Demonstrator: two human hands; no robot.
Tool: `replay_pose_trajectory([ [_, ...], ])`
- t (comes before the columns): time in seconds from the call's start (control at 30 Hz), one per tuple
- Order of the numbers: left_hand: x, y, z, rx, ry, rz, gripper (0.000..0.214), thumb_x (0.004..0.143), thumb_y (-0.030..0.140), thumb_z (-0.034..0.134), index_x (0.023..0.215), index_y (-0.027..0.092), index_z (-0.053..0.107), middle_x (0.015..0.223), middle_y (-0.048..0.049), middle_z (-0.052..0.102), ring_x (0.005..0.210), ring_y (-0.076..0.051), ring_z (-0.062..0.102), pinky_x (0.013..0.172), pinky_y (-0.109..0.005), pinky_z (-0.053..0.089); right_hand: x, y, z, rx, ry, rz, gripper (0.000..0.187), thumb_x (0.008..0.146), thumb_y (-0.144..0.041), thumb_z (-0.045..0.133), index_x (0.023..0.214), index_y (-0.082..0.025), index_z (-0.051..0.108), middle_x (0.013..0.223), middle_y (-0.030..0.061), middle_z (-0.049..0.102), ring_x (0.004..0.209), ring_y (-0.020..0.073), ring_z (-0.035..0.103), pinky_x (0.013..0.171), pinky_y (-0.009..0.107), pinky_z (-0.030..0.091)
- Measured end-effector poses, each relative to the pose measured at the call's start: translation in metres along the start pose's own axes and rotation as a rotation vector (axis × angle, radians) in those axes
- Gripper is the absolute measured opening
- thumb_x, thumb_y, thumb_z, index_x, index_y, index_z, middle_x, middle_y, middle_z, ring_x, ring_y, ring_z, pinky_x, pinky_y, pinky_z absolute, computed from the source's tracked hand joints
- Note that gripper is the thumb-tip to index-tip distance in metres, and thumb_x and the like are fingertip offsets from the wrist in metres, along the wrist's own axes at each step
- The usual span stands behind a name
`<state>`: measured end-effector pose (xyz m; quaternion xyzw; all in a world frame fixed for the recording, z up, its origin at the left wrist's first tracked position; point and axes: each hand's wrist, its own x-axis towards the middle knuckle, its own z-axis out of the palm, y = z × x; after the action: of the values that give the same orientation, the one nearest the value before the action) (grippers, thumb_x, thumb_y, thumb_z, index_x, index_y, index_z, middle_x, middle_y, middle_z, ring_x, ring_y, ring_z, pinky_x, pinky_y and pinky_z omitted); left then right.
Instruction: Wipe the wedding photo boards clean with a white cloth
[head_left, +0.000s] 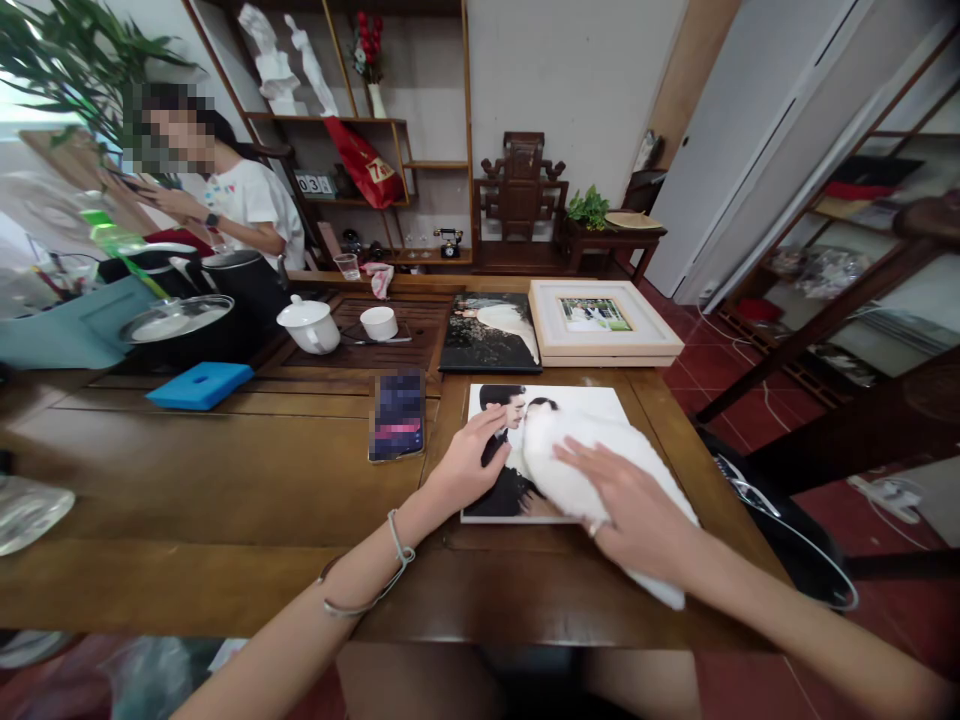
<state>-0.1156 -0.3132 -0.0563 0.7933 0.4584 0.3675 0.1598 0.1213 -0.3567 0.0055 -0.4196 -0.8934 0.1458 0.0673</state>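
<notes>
Head view: looks like a wipe-down under way; I'd call it mid-job, since the cloth is on the surface. The photo panel (517,500) lies flat, picture side up, on the desk (225,470), near its right end and close to the wearer. The white cloth (547,470) covers much of the panel's right half and runs over the near edge onto the wood.

Hands: left hand (476,455) has fingers and thumb spread on the panel's left part, apparently steadying it, grasping nothing. Right hand (634,515) lies on top of the cloth, fingers extended, pressing rather than clenching as far as I can judge.

Done vs left: no clear wiped/unwiped line on the print, so I can't give a real figure. Whatever is under the cloth and hands can't be checked. Behind it, the dark photo panel (487,335) and the framed picture (652,350) sit side by side with no hand on them; can't tell whether they've been cleaned.

Panel looks: thin slab, pale edge, white background, dark suit at left, second figure beside it mostly hidden by the cloth. Lies square and flat, no damage I can see on the exposed part. Too coarse to judge dust, smears or gloss.
</notes>
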Motion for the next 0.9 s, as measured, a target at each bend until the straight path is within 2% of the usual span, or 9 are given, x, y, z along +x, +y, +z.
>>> replay_pose_trajectory([
  [0.13,-0.001,0.000,0.001,0.033,-0.001,0.016,0.041,0.086,0.024,0.058,0.125,0.012,0.059,0.134,-0.0171,0.059,0.130,-0.029,0.051,0.109,-0.050,0.042,0.036,0.035,-0.018,0.224,0.184,0.059,0.042,0.088,-0.032,0.046,0.122,-0.017,0.064,0.131,0.0125,0.061,0.122,0.0312,0.054,0.105,0.049,0.039],
  [0.23,0.000,0.000,0.000,0.018,0.016,0.031,0.040,0.085,0.023,0.058,0.124,0.013,0.060,0.133,-0.0168,0.059,0.128,-0.029,0.053,0.108,-0.050,0.043,0.072,0.035,-0.028,0.482,0.079,0.064,0.032,0.092,-0.039,0.045,0.097,-0.020,0.071,0.102,0.0074,0.074,0.096,0.0275,0.068,0.092,0.043,0.049],
  [0.33,0.000,0.001,0.000,0.002,0.020,0.037,0.036,0.085,0.022,0.058,0.119,0.012,0.062,0.129,-0.0170,0.062,0.125,-0.029,0.055,0.107,-0.049,0.044,0.110,0.021,-0.031,0.620,-0.062,0.142,0.038,0.094,-0.046,0.042,0.091,-0.019,0.068,0.083,0.0069,0.075,0.068,0.0243,0.069,0.068,0.037,0.054],
  [0.4,0.000,0.002,-0.001,-0.005,0.018,0.028,0.033,0.085,0.022,0.058,0.116,0.012,0.063,0.126,-0.0168,0.064,0.121,-0.028,0.058,0.105,-0.048,0.046,0.132,0.010,-0.031,0.585,-0.091,0.155,0.040,0.093,-0.050,0.043,0.092,-0.018,0.067,0.080,0.0082,0.074,0.063,0.0237,0.067,0.062,0.036,0.053],
  [0.5,0.001,0.004,-0.002,-0.012,0.021,0.021,0.031,0.086,0.022,0.058,0.114,0.011,0.064,0.122,-0.0168,0.065,0.117,-0.028,0.060,0.103,-0.047,0.048,0.150,0.002,-0.032,0.502,-0.069,0.123,0.037,0.090,-0.048,0.050,0.088,-0.016,0.068,0.080,0.0108,0.073,0.070,0.0261,0.067,0.067,0.036,0.052],
  [0.6,0.001,0.004,-0.003,-0.016,0.012,0.022,0.031,0.087,0.023,0.057,0.116,0.013,0.064,0.125,-0.0161,0.064,0.120,-0.028,0.059,0.105,-0.047,0.047,0.142,0.009,-0.034,0.495,-0.080,0.088,0.038,0.091,-0.047,0.047,0.085,-0.017,0.070,0.082,0.0095,0.073,0.074,0.0267,0.068,0.072,0.038,0.052],
  [0.7,-0.001,0.002,-0.002,-0.005,0.007,0.020,0.035,0.088,0.023,0.057,0.121,0.014,0.062,0.132,-0.0159,0.060,0.127,-0.028,0.054,0.108,-0.050,0.043,0.115,0.034,-0.034,0.487,-0.040,0.056,0.037,0.093,-0.044,0.043,0.098,-0.020,0.071,0.101,0.0069,0.074,0.092,0.0278,0.067,0.088,0.042,0.050],
  [0.83,-0.002,-0.001,0.001,0.018,0.019,0.016,0.039,0.087,0.024,0.057,0.125,0.014,0.059,0.135,-0.0161,0.059,0.130,-0.029,0.051,0.108,-0.052,0.042,0.076,0.072,-0.024,0.322,0.161,0.127,0.044,0.092,-0.041,0.043,0.129,-0.023,0.058,0.135,0.0074,0.059,0.124,0.0311,0.053,0.106,0.050,0.037],
  [0.9,-0.002,-0.002,0.002,0.021,0.032,0.015,0.038,0.087,0.023,0.057,0.124,0.015,0.060,0.134,-0.0157,0.059,0.129,-0.028,0.052,0.108,-0.051,0.043,0.060,0.076,-0.013,0.150,0.214,0.145,0.052,0.090,-0.034,0.043,0.139,-0.019,0.049,0.144,0.0104,0.049,0.135,0.0312,0.041,0.111,0.052,0.029],
])
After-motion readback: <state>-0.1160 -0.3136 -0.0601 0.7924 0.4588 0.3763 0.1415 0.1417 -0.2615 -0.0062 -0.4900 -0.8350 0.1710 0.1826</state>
